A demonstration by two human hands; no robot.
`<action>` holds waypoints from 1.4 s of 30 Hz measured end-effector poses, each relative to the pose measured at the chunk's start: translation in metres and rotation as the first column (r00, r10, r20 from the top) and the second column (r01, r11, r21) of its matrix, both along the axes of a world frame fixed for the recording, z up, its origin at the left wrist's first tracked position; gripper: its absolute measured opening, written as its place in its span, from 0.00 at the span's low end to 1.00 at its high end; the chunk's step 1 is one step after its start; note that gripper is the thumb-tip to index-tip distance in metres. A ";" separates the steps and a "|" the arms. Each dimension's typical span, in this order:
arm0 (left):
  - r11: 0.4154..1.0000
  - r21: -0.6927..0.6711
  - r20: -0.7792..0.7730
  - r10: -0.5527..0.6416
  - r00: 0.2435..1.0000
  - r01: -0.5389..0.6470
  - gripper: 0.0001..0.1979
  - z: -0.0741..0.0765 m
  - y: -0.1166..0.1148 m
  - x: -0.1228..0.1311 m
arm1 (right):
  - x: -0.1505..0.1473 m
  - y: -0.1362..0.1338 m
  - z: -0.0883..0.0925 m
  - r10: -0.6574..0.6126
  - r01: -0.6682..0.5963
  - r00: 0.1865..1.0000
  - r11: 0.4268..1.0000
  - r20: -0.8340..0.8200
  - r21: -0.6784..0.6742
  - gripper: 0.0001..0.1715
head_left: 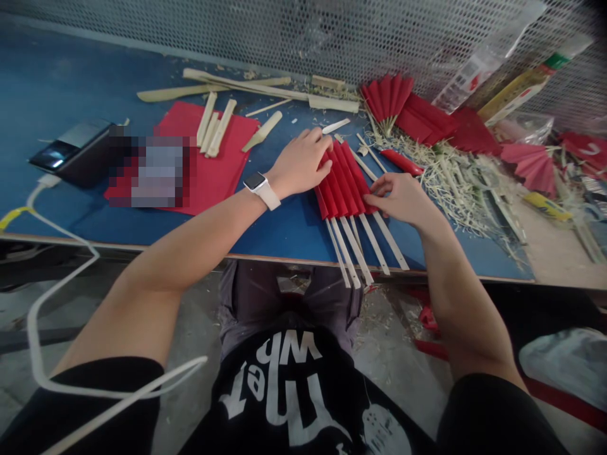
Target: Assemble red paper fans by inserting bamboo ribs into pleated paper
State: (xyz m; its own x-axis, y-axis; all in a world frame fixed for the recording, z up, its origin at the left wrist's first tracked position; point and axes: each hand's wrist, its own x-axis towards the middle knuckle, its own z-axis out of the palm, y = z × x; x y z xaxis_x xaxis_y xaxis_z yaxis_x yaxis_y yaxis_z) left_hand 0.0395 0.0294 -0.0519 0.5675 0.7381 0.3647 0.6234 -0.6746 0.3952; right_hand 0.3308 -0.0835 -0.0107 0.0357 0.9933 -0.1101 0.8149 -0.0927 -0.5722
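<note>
A pleated red paper fan (342, 186) lies partly spread on the blue table, its pale flat ribs (356, 245) pointing toward me and jutting past the table's edge. My left hand (303, 161), with a watch (262, 189) on the wrist, is closed on the fan's far left part, thumb and fingers bent over the folds. At the fan's right edge, my right hand (401, 199) pinches the paper between thumb and fingers, near where a rib comes out. The fingertips of both hands are partly hidden.
A red-handled knife (402, 162) lies beyond my right hand, before wood shavings (439, 180). Finished red fans (387, 101) and bottles (488, 57) stand behind. Left are red paper sheets (227, 155) under bamboo pieces (215, 129), and a black device with a white cable (71, 230).
</note>
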 end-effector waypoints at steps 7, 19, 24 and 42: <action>0.999 0.033 0.055 0.027 0.998 -0.029 0.15 -0.012 0.010 -0.003 | 0.009 0.006 -0.008 0.042 -0.048 0.997 0.994 0.065 0.094 0.11; 1.000 0.002 0.028 0.029 0.999 -0.029 0.16 -0.003 0.003 0.000 | 0.011 0.002 -0.005 0.047 -0.055 0.997 0.988 0.061 0.144 0.11; 0.999 0.021 0.046 0.032 0.998 -0.033 0.14 -0.003 0.002 0.002 | 0.011 0.003 -0.006 0.059 -0.068 0.994 0.992 0.090 0.102 0.11; 0.983 -0.041 0.065 -0.174 0.983 0.176 0.26 0.030 -0.042 0.012 | -0.058 -0.034 0.021 0.084 -0.168 0.967 0.919 0.240 0.356 0.03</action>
State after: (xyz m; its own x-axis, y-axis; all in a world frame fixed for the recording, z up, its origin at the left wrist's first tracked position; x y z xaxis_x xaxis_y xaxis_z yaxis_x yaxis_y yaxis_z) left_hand 0.0517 -0.0126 -0.0214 0.6674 0.6463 0.3701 0.4713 -0.7513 0.4620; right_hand 0.2728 -0.1173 0.0106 -0.1114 0.9584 0.2630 0.9127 0.2034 -0.3545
